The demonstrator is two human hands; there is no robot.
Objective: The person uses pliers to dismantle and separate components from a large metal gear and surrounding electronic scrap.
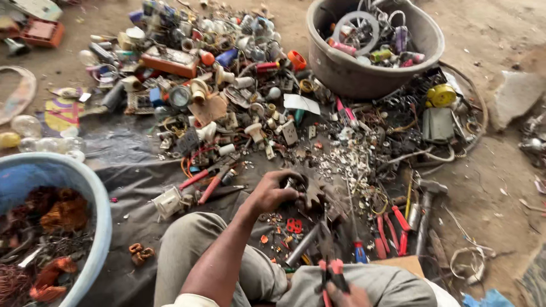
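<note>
My left hand is closed around a dark, toothed metal part, held just above the black cloth in front of my knees. Low in the view, my right hand grips the red handles of a pair of pliers. Their dark jaws point up toward the toothed part; I cannot tell whether they touch it. Small red and orange bits lie on the cloth between the two hands.
A grey tub of scrap stands at the back right, and a blue tub of copper wire at the left. A heap of sockets, plugs and bulbs covers the cloth. Red-handled pliers, screwdrivers and a hammer lie nearby.
</note>
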